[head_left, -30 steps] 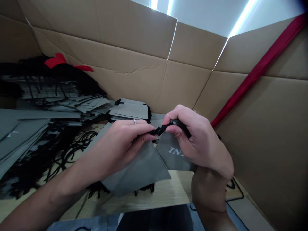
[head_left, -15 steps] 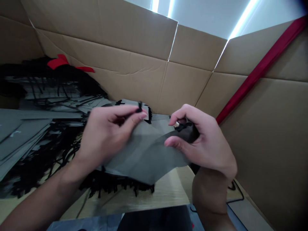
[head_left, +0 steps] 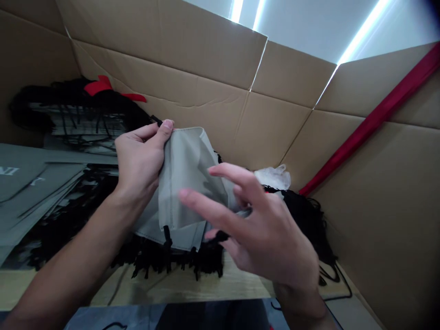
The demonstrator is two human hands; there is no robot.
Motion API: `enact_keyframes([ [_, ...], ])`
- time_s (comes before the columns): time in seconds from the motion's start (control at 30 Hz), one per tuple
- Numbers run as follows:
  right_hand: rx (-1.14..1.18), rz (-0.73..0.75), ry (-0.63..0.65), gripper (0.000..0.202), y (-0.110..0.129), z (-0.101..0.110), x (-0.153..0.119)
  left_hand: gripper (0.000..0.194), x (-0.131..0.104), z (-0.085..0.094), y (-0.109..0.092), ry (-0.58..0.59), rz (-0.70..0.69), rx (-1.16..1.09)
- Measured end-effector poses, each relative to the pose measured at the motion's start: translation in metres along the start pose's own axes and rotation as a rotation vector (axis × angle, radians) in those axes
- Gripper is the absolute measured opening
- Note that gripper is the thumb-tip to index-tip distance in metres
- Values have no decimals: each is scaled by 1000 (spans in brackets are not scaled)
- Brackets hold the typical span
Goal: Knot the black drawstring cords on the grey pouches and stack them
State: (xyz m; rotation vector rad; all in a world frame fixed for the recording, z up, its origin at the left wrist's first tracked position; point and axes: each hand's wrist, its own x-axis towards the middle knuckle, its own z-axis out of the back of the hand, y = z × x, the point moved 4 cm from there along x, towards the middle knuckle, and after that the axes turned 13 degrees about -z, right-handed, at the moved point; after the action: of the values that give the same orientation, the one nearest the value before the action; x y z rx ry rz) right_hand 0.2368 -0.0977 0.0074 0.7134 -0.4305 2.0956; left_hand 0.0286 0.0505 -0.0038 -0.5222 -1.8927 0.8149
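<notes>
A grey drawstring pouch (head_left: 185, 174) hangs upright, with stitched edges and a black knotted cord at its lower corner. My left hand (head_left: 140, 153) pinches its upper left corner between thumb and fingers, and a black cord end pokes out above the thumb. In front of the pouch's right side is my right hand (head_left: 254, 224), slightly blurred, its fingers spread apart. A black cord bit (head_left: 222, 236) shows beside its lower fingers; whether they touch it I cannot tell. Below lie more grey pouches with black knotted cords (head_left: 144, 256) along their front edge.
Stacked grey pouches with white lettering (head_left: 30, 178) lie at the left, with a black-corded pile behind topped by a red strip (head_left: 99, 85). Cardboard walls (head_left: 206, 87) enclose the wooden table (head_left: 240, 286). A clear plastic bag (head_left: 273, 177) and a black cord heap (head_left: 305, 220) sit at the right.
My left hand has moved up and left, lifting the pouch corner so the pouch hangs upright. My right hand has moved left and down, its fingers now spread across the pouch front.
</notes>
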Motion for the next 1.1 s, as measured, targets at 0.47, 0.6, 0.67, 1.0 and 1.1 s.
enact_keyframes([
  [0.47, 437, -291, -146, 17, -38, 22, 7, 27, -26, -6, -56, 574, -476, 191],
  [0.6, 601, -310, 122, 14, -34, 5, 10, 25, -63, -16, -81, 1024, -418, -104],
  [0.67, 645, -300, 211, 8, -30, -6, 11, 27, -72, -17, -83, 1030, -459, -89],
  [1.0, 564, -485, 122, 37, -41, 7, 10, 9, -69, -17, -68, 824, -546, 14],
  [1.1, 605, -441, -112, 17, -42, 20, 6, 14, -69, -20, -72, 855, -544, 22],
])
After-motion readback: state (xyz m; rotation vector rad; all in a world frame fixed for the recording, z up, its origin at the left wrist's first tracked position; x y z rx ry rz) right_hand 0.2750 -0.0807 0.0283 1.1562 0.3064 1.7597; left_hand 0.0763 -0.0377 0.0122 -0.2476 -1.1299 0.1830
